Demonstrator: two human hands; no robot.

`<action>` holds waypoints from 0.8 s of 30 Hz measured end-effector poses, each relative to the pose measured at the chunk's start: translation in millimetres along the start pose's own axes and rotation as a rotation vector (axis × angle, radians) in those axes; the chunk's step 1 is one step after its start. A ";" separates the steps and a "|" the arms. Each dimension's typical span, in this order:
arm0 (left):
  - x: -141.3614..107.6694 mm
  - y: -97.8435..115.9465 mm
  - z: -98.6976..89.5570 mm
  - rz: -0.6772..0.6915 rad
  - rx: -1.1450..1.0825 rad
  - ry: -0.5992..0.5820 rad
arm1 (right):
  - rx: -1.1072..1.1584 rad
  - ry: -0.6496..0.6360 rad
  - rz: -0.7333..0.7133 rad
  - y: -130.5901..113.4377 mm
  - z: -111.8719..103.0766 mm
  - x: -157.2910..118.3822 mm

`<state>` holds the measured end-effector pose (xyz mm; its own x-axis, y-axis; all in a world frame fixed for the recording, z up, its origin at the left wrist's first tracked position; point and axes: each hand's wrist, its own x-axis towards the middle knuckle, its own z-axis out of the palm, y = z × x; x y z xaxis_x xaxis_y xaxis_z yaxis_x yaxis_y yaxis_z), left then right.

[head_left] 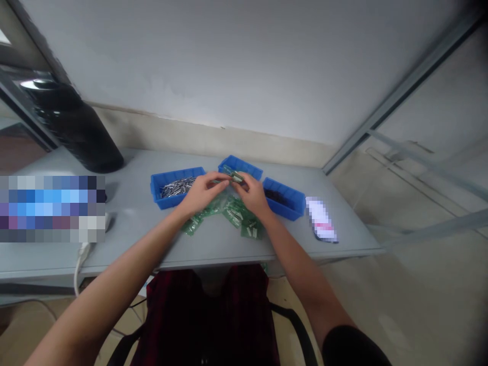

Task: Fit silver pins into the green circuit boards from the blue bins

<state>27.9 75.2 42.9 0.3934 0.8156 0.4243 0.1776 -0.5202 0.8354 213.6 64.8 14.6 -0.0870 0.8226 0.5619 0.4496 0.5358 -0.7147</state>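
My left hand (208, 190) and my right hand (249, 192) meet above the desk, their fingers closed on a small green packet (237, 177). Below them lie several green packets (233, 211) with small pale pieces showing. A blue bin (166, 203) of silvery metal pins (176, 187) stands beside my left hand. Just behind my hands is a second blue bin (249, 166), its contents mostly hidden. The third blue bin (293, 211), to the right of my right hand, holds small dark pieces (275, 197).
A tall black bottle (86, 132) stands at the back left of the grey desk (213, 246). Farther forward on the left are a blurred-out screen (49, 208) and a white cable (79, 264). A phone (322, 221) lies at the right. The wall borders the desk's back.
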 end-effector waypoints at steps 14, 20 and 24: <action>-0.3 -25.9 -6.8 0.312 1.056 -0.330 | 0.307 0.392 0.403 6.5 -17.0 9.5; -3.1 -24.5 -4.6 0.325 1.140 -0.421 | 0.600 0.363 0.453 8.0 -13.3 11.4; -3.4 -25.3 -5.8 0.307 1.109 -0.449 | 0.657 0.245 0.464 3.1 -16.4 12.6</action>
<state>16.9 87.0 22.4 0.7894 0.5768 0.2102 0.6061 -0.7866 -0.1179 228.5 73.7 26.3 0.2081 0.9630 0.1711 -0.2239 0.2172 -0.9501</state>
